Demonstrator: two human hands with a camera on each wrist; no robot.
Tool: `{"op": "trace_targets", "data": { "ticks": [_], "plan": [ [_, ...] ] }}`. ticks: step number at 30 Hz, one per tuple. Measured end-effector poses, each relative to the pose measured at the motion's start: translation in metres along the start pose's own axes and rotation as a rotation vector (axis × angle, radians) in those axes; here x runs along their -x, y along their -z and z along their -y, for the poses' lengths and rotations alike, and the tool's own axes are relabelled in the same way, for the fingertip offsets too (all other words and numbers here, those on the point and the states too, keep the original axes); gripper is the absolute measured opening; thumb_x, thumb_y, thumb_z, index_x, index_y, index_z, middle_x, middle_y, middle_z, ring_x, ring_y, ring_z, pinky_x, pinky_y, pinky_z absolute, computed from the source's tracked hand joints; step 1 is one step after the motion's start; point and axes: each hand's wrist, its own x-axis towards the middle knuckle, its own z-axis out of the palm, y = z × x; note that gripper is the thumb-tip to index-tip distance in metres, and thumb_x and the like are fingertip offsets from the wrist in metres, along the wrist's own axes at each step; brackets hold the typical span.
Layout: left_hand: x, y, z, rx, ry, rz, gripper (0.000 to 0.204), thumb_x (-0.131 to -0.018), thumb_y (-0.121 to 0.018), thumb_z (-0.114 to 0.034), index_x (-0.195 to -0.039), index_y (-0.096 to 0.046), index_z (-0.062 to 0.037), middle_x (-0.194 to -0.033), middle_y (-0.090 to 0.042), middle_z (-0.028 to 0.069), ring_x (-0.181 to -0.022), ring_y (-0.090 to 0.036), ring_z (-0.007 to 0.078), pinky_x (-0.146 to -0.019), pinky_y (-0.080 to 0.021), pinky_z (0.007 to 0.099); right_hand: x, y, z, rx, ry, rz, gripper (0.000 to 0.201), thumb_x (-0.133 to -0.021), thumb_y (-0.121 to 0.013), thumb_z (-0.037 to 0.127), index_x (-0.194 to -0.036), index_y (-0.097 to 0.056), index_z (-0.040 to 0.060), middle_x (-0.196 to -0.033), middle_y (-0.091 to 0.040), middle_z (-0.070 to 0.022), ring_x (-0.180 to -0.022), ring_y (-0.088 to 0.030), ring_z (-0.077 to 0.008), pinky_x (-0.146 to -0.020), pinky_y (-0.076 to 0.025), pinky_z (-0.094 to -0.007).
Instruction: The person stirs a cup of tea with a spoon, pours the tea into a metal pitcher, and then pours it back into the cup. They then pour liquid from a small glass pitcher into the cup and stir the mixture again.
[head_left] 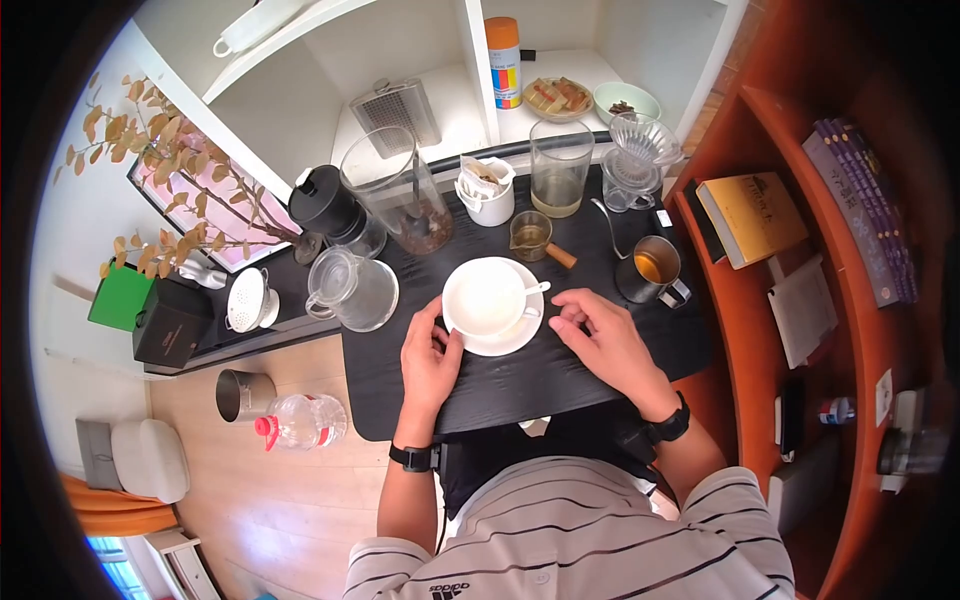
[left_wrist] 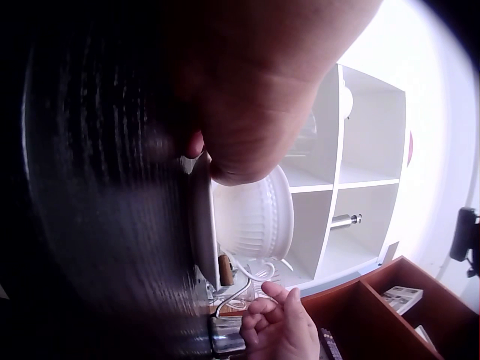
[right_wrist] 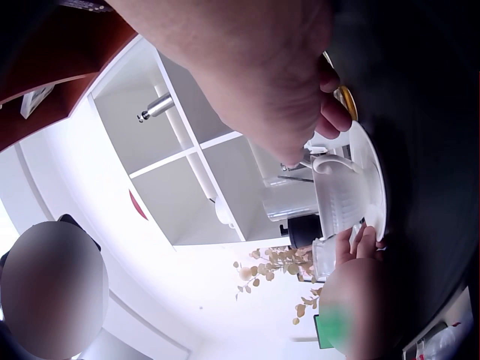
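Observation:
A white cup (head_left: 484, 300) with ribbed sides stands on a white saucer (head_left: 500, 347) near the middle of the black table. A small white spoon (head_left: 538, 288) lies across the saucer at the cup's right side, close to the handle. My left hand (head_left: 432, 358) pinches the saucer's left rim, its fingertips right beside the cup; in the left wrist view one fingertip (left_wrist: 195, 144) shows at the saucer's edge. To the right of the saucer, my right hand (head_left: 600, 338) is held with loosely bent fingers and nothing in them.
Behind the cup are a small glass pitcher with wooden handle (head_left: 531, 238), a white canister (head_left: 488, 195) and tall glasses. A metal mug (head_left: 648, 270) with amber liquid and a bent spoon (head_left: 611, 225) are at the right. A lidded glass jug (head_left: 352, 290) stands left, near a grinder (head_left: 330, 205).

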Motion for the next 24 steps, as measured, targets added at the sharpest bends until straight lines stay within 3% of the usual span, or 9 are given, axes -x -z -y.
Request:
{"op": "trace_targets", "data": {
  "ticks": [3,7,10,13,18,22,24],
  "plan": [
    [-0.001,0.0,-0.001,0.0,-0.007,-0.003,0.055,-0.091,-0.074,0.004,-0.144,-0.063,-0.0056,-0.107,-0.064,0.0062,-0.074,-0.06,0.0107,-0.066,-0.052,0.0259,0.007,0.02,0.007,0.061,-0.012,-0.055,0.026,-0.099,-0.077,0.014,-0.119,-0.067,0.0008,-0.091,-0.071,-0.01,-0.079,-0.071,-0.0201,-0.072,-0.057,-0.0327],
    [0.0,-0.001,0.001,-0.006,-0.024,-0.014,0.054,-0.092,-0.074,0.003,-0.144,-0.064,-0.0059,-0.107,-0.064,0.0062,-0.073,-0.06,0.0109,-0.066,-0.052,0.0262,0.011,0.046,0.006,0.018,0.004,-0.297,0.018,-0.099,-0.076,0.007,-0.115,-0.07,-0.0006,-0.092,-0.072,-0.0087,-0.081,-0.07,-0.0133,-0.072,-0.055,-0.0287],
    [-0.001,0.0,-0.002,0.0,-0.008,-0.009,0.054,-0.091,-0.074,0.003,-0.144,-0.064,-0.0056,-0.107,-0.064,0.0061,-0.073,-0.059,0.0111,-0.066,-0.052,0.0265,0.008,0.065,0.006,0.155,0.002,-0.415,0.018,-0.098,-0.077,0.005,-0.114,-0.07,-0.0012,-0.094,-0.072,-0.0093,-0.079,-0.068,-0.0138,-0.073,-0.055,-0.0296],
    [0.0,-0.001,-0.001,0.01,-0.002,-0.012,0.055,-0.091,-0.074,0.004,-0.144,-0.064,-0.0053,-0.107,-0.064,0.0062,-0.073,-0.059,0.0109,-0.066,-0.052,0.0263,0.006,0.069,0.006,0.257,0.067,-0.439,0.021,-0.097,-0.077,0.004,-0.116,-0.069,-0.0007,-0.095,-0.072,-0.0099,-0.078,-0.068,-0.0155,-0.073,-0.056,-0.0303],
    [0.0,0.0,0.0,0.029,-0.013,-0.015,0.056,-0.091,-0.073,0.005,-0.144,-0.063,-0.005,-0.108,-0.064,0.0065,-0.073,-0.059,0.0105,-0.066,-0.051,0.0259,0.008,0.045,0.006,0.182,0.039,-0.271,0.032,-0.093,-0.078,0.002,-0.124,-0.068,0.0005,-0.101,-0.069,-0.0112,-0.085,-0.069,-0.0196,-0.078,-0.057,-0.033],
    [0.0,0.0,0.001,0.03,-0.02,-0.021,0.055,-0.09,-0.074,0.004,-0.144,-0.063,-0.0052,-0.109,-0.066,0.0075,-0.073,-0.06,0.0113,-0.066,-0.052,0.0266,0.001,0.018,-0.001,0.279,0.025,-0.211,0.042,-0.094,-0.078,0.009,-0.133,-0.064,0.0022,-0.128,-0.063,-0.0152,-0.093,-0.073,-0.0279,-0.083,-0.06,-0.0393],
    [0.0,0.001,0.001,0.019,-0.026,-0.023,0.055,-0.09,-0.074,0.004,-0.143,-0.064,-0.0054,-0.109,-0.066,0.0081,-0.072,-0.061,0.012,-0.067,-0.053,0.0272,-0.008,0.007,-0.012,0.326,0.02,-0.227,0.044,-0.094,-0.078,0.009,-0.135,-0.063,0.0019,-0.129,-0.063,-0.0155,-0.094,-0.073,-0.0288,-0.083,-0.06,-0.0405]
  ]
}}
